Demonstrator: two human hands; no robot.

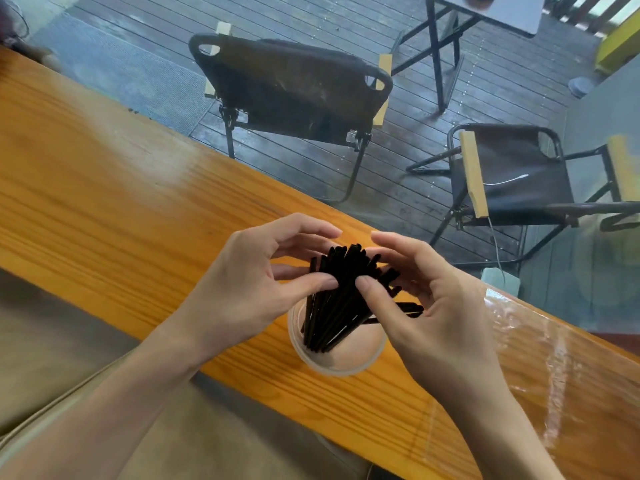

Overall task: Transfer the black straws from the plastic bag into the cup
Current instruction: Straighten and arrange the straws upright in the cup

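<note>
A bundle of black straws stands in a translucent plastic cup on the orange wooden counter. The straws fan out at their tops, and a few lean to the right over the rim. My left hand holds the bundle from the left, thumb and fingers pinched on the upper straws. From the right, my right hand has its thumb and fingers closed on the same bundle. A clear plastic bag lies flat on the counter to the right, partly under my right wrist.
Beyond the counter's far edge stand two black folding chairs on a dark wooden deck. A grey folding table is at the top right. My lap in beige cloth shows below the counter.
</note>
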